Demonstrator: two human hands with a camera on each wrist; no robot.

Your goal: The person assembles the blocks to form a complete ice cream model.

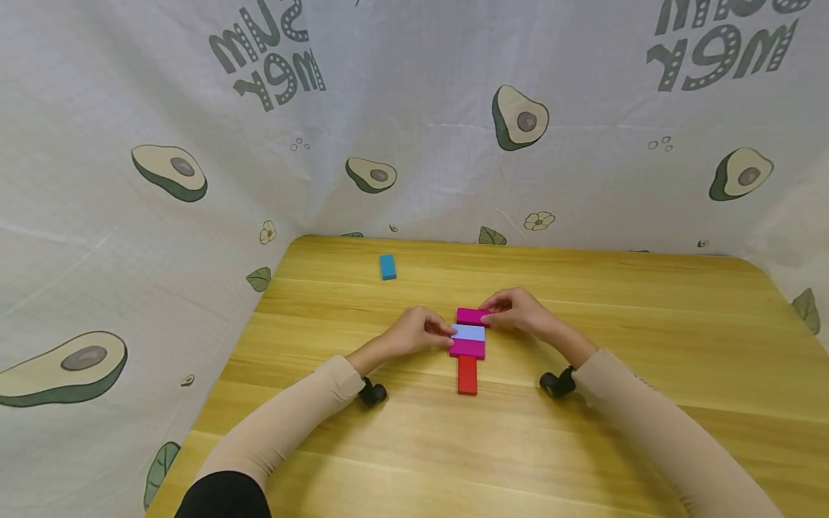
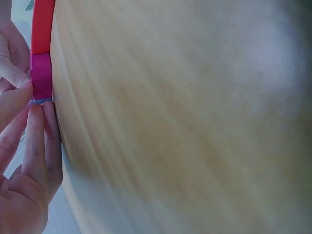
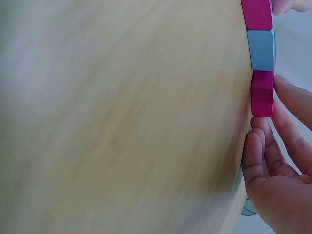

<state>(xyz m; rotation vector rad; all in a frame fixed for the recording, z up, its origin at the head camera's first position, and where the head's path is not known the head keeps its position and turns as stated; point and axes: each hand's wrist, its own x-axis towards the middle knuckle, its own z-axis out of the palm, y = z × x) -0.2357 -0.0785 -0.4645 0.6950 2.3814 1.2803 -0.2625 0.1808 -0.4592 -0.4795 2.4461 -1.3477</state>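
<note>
while hands [image 1: 414, 332] [image 1: 523, 311] slant inward, left touching pale block [image 1: 470, 333], right pinching far magenta block [image 1: 469, 316]

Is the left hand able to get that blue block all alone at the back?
Probably yes: bare table lies between the left hand and the blue block, with nothing standing in the way.

2 magenta blks [image 1: 467, 349], 1 lt-blue blk [image 1: 469, 332], 1 red blk [image 1: 467, 375], 1 dk-blue blk [image 1: 387, 267], 1 tbl [image 1: 648, 324]
</note>
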